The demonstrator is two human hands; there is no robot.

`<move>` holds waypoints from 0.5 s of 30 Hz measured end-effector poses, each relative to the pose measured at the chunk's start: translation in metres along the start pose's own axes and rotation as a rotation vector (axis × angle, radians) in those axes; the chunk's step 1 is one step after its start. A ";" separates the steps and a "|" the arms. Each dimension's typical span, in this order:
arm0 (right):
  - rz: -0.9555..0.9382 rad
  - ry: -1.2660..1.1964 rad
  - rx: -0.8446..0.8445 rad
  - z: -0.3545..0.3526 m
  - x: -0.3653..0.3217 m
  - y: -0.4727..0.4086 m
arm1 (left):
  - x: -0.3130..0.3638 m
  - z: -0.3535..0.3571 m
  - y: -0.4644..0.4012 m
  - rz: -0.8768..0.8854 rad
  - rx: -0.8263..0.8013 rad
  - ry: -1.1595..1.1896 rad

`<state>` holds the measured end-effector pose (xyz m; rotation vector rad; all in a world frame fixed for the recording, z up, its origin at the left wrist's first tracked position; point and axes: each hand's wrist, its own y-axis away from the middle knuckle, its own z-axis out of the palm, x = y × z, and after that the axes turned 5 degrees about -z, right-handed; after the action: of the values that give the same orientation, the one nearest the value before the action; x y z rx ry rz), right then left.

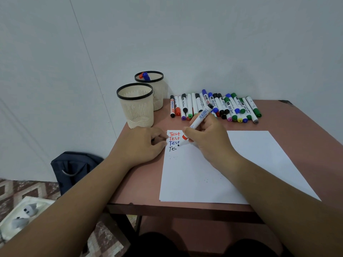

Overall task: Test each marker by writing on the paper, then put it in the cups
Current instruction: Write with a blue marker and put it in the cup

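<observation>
Marker (199, 120): white barrel, black tip and end cap, an orange-red piece at the fingers. Held slantwise in the right hand (207, 140), whose grip is wrapped round the lower barrel; tip at the paper (213, 173), just right of an unfinished black "Tes".

Step in hand, as judged: fourth test word, last letter outstanding. To do it well, keep the tip light and the stroke short, level with the letters already down, and hold the sheet firm so the line does not skid. The blue "Test" sits directly above the tip; the stroke wants to stay below it.

Paper: white sheet on the desk (297, 127), under the grip. Top-left corner carries two red "Test", one blue "Test", then the black "Tes".

Left hand (146, 145): left of the grip, lying at the paper's left edge beside the writing, fingers curled; whether it holds anything cannot be told.

Containers, up and left of the grip:
- Near cup (136, 106): cream lattice, black rim, nothing visible inside.
- Far cup (151, 86): same make, touching or just behind the near one; holds a red-capped and a blue-capped marker, ends showing at the rim.

Untested markers (217, 107): a row lying just beyond the grip; caps black, red, blue, green, purple, pink, yellow.
</observation>
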<state>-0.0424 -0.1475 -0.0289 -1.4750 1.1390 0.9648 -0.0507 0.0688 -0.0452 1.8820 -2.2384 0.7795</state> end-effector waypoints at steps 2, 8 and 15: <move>0.002 -0.004 -0.009 0.000 -0.001 0.001 | 0.000 0.000 0.000 -0.002 -0.006 -0.006; 0.006 -0.013 -0.023 0.000 -0.003 0.001 | 0.000 -0.001 0.000 -0.004 -0.003 -0.007; -0.005 -0.009 -0.029 0.000 -0.001 0.001 | 0.001 -0.001 0.001 -0.013 -0.003 -0.004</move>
<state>-0.0434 -0.1472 -0.0279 -1.4951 1.1185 0.9871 -0.0520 0.0688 -0.0440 1.8964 -2.2260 0.7703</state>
